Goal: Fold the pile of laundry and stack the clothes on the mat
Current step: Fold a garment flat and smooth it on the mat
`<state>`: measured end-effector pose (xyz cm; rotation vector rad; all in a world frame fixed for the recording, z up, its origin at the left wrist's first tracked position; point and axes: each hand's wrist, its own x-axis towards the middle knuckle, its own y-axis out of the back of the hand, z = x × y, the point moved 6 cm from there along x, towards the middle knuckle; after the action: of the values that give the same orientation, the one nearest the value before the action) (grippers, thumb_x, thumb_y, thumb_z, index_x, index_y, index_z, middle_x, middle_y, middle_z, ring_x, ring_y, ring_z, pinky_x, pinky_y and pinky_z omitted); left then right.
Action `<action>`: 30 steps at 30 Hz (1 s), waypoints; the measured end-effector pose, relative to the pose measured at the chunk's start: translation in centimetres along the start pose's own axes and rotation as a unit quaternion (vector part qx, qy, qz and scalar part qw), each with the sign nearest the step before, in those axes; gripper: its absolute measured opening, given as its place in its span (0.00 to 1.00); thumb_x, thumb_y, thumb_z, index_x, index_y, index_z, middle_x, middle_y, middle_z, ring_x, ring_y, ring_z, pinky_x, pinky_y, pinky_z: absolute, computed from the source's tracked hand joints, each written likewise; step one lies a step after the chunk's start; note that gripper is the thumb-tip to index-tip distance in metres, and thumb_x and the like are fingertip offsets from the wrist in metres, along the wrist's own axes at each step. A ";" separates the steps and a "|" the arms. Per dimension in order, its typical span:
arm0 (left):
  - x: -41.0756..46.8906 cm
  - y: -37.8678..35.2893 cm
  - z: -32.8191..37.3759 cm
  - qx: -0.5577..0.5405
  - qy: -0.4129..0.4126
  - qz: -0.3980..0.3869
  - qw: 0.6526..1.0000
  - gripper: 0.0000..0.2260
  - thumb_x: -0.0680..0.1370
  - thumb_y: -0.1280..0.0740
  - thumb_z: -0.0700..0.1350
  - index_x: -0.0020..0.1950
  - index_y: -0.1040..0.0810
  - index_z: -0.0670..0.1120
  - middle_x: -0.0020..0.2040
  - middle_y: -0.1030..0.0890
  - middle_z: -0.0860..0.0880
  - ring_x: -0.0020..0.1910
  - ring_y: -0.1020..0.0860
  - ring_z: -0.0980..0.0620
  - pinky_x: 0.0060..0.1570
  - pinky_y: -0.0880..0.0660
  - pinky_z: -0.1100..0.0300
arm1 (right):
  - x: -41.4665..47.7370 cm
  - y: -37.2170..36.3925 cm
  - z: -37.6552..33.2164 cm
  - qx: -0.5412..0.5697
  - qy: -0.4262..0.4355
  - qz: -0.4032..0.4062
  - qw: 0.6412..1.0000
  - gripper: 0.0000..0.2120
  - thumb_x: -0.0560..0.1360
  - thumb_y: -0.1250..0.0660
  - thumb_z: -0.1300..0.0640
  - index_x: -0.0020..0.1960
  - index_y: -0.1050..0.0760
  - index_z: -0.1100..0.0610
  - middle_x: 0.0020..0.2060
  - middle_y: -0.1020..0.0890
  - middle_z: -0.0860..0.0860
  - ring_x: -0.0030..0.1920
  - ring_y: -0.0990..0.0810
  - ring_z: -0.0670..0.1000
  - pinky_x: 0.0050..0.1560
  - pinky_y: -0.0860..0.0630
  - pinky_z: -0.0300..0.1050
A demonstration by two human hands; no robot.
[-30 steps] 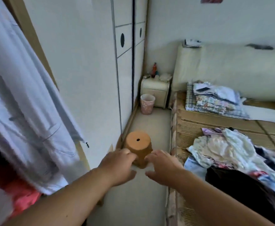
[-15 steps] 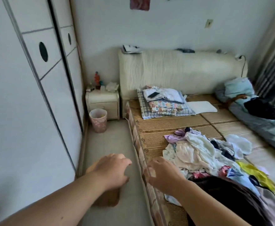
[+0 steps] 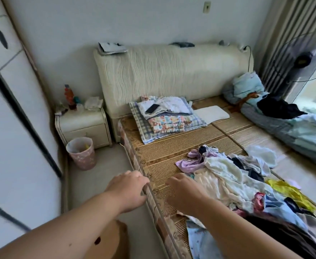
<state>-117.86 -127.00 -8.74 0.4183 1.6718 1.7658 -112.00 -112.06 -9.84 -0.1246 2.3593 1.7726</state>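
Note:
A loose pile of mixed laundry [image 3: 237, 180] lies on the woven straw mat [image 3: 172, 148] covering the bed, toward the right front. My left hand [image 3: 129, 189] hovers at the bed's left edge with relaxed fingers, holding nothing. Over the mat, my right hand [image 3: 185, 193] reaches out just left of the pile, fingers loose and empty. Whether it touches the cloth I cannot tell.
An orange plastic stool [image 3: 108, 240] stands on the floor under my left arm. A pink waste bin [image 3: 81, 153] and white nightstand [image 3: 82, 126] sit by the headboard. Folded bedding with a phone [image 3: 152, 108] lies at the bed's head, and a rolled quilt [image 3: 293, 131] lies along the right.
The view has swung right from the wardrobe and stool toward the bed. Both hands have left the stool and moved to the bed's edge and mat.

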 end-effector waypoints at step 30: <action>39.6 0.5 9.1 0.078 -0.335 -0.093 0.934 0.21 0.76 0.43 0.61 0.65 0.28 0.54 0.61 0.26 0.53 0.58 0.27 0.53 0.60 0.29 0.53 | 17.7 5.3 22.1 0.083 -0.316 0.091 0.941 0.21 0.74 0.37 0.40 0.66 0.30 0.44 0.58 0.24 0.48 0.55 0.24 0.50 0.54 0.27 0.46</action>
<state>-141.09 -94.28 -15.22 0.8024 1.2979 1.1653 -128.10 -88.62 -14.32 0.6127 2.0607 1.3830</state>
